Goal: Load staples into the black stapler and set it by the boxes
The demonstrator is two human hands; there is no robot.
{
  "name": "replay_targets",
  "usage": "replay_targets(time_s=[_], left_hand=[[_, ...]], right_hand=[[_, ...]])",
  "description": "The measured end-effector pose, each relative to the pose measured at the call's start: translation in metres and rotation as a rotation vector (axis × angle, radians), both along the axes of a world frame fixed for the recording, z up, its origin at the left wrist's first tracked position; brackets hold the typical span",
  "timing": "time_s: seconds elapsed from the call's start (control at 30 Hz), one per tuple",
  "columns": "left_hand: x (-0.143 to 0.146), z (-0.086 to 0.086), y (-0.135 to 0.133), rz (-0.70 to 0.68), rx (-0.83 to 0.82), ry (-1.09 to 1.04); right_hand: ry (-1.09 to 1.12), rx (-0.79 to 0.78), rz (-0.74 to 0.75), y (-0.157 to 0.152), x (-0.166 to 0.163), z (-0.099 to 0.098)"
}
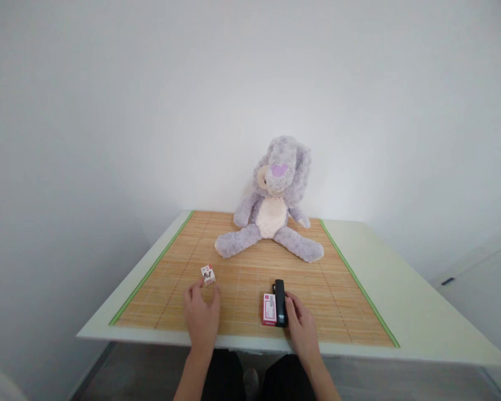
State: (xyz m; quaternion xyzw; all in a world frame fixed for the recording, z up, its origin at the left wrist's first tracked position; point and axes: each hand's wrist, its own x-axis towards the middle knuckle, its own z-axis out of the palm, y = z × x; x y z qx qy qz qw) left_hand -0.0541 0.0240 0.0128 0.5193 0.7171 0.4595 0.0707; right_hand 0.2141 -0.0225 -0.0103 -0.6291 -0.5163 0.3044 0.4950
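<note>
"Looking at the left hand [202, 314], what do you see?"

"Its thumb and pointing finger are spread apart. A little white box [207, 274] sits just past the fingertips. I can't tell if they touch it."

"And the right hand [301, 324]?"

"Its fingers are up against the side of a black stapler [280, 303]. I can't tell if it is pinching the stapler or only resting there."

"What is on the other side of the stapler?"

"A red and white box [269, 309]. It touches the stapler, on the side away from the right hand."

"So what looks done?"

"I think those two are lined up snugly, side by side. That part looks done."

"And what is left?"

"The little white box, I guess. It's near the left hand, well apart from the pair. Nothing has hold of it yet."

"Anything else?"

"A furry toy [271, 217] sits past both hands, on the same straw mat [237, 301]."
</note>
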Motion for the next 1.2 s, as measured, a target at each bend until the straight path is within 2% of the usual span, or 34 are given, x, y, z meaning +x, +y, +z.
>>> replay_targets(time_s=[0.03, 0.1, 0.23, 0.37, 0.5, 0.67, 0.77, 0.9, 1.03, 1.2], left_hand=[[-0.012, 0.001, 0.010, 0.054, -0.047, -0.031], [-0.031, 0.000, 0.027, 0.067, -0.120, -0.075], [-0.052, -0.006, 0.053, -0.017, -0.176, -0.119], [-0.051, -0.011, 0.064, -0.136, -0.207, -0.158], [-0.032, -0.016, 0.062, -0.216, -0.225, -0.200], [0.015, -0.018, 0.055, -0.317, -0.232, -0.249], [0.047, -0.015, 0.051, -0.375, -0.231, -0.254], [0.080, -0.007, 0.042, -0.439, -0.232, -0.233], [0.094, -0.001, 0.035, -0.479, -0.259, -0.193], [0.095, 0.002, 0.035, -0.514, -0.301, -0.149]], right_hand=[[0.001, 0.001, -0.002, 0.000, 0.000, 0.000], [0.004, -0.001, -0.006, 0.000, -0.001, 0.000], [0.010, 0.004, 0.007, 0.000, -0.001, 0.001], [0.012, 0.002, 0.009, 0.001, -0.001, 0.001], [0.030, 0.018, 0.004, 0.000, -0.002, 0.000], [0.010, 0.066, 0.060, -0.008, -0.001, 0.000], [-0.056, 0.103, 0.096, -0.016, 0.002, -0.001], [-0.161, 0.078, 0.127, -0.027, 0.005, -0.009], [-0.306, 0.116, 0.167, -0.036, 0.004, -0.020], [-0.392, 0.117, 0.151, -0.039, -0.002, -0.029]])
